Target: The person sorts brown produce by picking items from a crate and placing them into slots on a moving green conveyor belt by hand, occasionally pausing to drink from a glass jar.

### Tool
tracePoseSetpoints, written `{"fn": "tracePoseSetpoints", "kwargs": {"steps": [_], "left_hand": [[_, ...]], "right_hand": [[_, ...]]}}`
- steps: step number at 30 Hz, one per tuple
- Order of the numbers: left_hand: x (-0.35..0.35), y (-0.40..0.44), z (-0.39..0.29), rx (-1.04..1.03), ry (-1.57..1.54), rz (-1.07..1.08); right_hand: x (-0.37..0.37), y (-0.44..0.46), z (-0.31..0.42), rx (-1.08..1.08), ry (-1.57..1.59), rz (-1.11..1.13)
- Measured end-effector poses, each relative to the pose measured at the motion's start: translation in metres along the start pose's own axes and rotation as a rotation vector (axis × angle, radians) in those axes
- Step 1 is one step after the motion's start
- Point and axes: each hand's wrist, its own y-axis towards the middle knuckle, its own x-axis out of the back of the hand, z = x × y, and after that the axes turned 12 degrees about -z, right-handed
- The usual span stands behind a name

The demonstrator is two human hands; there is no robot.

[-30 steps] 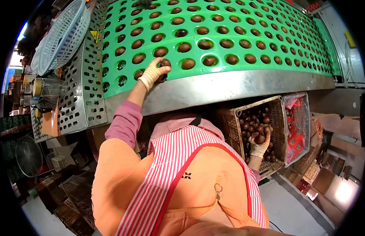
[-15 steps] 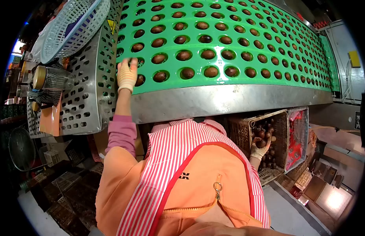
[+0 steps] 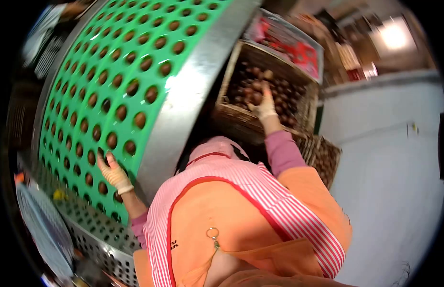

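Observation:
My left hand (image 3: pixel 113 174), in a pale glove with bare fingertips, is over the near edge of the green holed conveyor (image 3: pixel 155 101). Its fingers are spread, with nothing visible in them. Brown round fruits (image 3: pixel 111 140), possibly passion fruit, sit singly in the holes beside it. My right hand (image 3: pixel 265 106), gloved the same way, reaches into a worn brown crate (image 3: pixel 302 117) heaped with such fruits (image 3: pixel 285 98). Its fingers and thumb curl round a few brown fruits (image 3: pixel 257 91); the exact number is unclear.
A steel edge (image 3: pixel 176 112) runs along the conveyor on my side. Behind the crate stands a grey bin (image 3: pixel 315 48) with red packaging. Another crate of fruit (image 3: pixel 327 160) is at the right. A perforated metal panel (image 3: pixel 105 253) and a pale blue basket (image 3: pixel 43 225) lie at lower left.
My view has swung right toward the crate, so the conveyor now slants on the left. My left hand remains over the conveyor's near edge; my right hand stays in the crate, gripping fruits.

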Motion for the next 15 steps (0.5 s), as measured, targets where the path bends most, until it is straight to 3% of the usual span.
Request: {"fn": "tracePoseSetpoints", "kwargs": {"steps": [1, 6, 8, 10, 12, 14, 15], "left_hand": [[-0.023, -0.018, -0.042, 0.184, -0.232, 0.190], [-0.135, -0.085, -0.139, 0.620, -0.520, 0.902], [-0.180, -0.109, -0.161, 0.737, -0.462, 1.096], [-0.226, -0.139, -0.173, 0.780, -0.385, 1.128], [-0.265, -0.160, -0.182, 0.968, -0.407, 1.214], [-0.294, -0.173, -0.184, 1.169, -0.580, 1.368], [-0.306, -0.187, -0.191, 1.264, -0.707, 1.318]], "right_hand": [[-0.005, -0.003, 0.001, -0.087, 0.108, -0.063], [-0.010, 0.006, 0.001, -0.130, 0.223, -0.060], [-0.021, -0.007, 0.005, -0.083, 0.200, -0.160], [-0.029, -0.022, 0.006, 0.038, 0.177, -0.006], [-0.042, -0.057, 0.026, 0.102, 0.037, 0.155], [-0.049, -0.055, 0.015, 0.813, -0.432, 0.163], [-0.046, -0.057, 0.020, 1.151, -0.732, 0.207]]}}
